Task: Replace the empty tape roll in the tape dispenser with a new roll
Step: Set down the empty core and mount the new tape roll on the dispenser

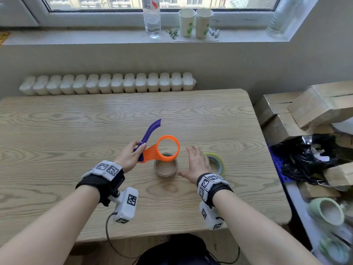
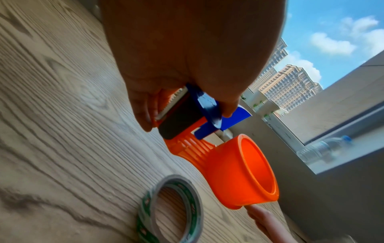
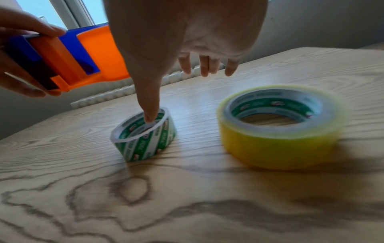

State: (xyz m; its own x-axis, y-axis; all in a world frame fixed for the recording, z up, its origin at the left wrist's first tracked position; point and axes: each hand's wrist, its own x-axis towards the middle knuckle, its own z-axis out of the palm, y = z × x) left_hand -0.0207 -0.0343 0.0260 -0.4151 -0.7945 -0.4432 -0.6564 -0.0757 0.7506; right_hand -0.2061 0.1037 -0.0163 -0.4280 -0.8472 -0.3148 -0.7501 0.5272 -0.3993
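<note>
My left hand grips the orange and blue tape dispenser by its cutter end and holds it above the table; its orange drum carries no roll. Below the drum the empty green-printed core lies flat on the wood. My right hand hovers spread open between the core and the full yellow tape roll. Its thumb points down over the core's rim, and contact is unclear. The yellow roll lies flat, partly hidden behind that hand.
The wooden table has a rounded front right corner. Cardboard boxes and a black bag crowd the floor to the right. A radiator runs behind the table; a bottle and paper cups stand on the sill.
</note>
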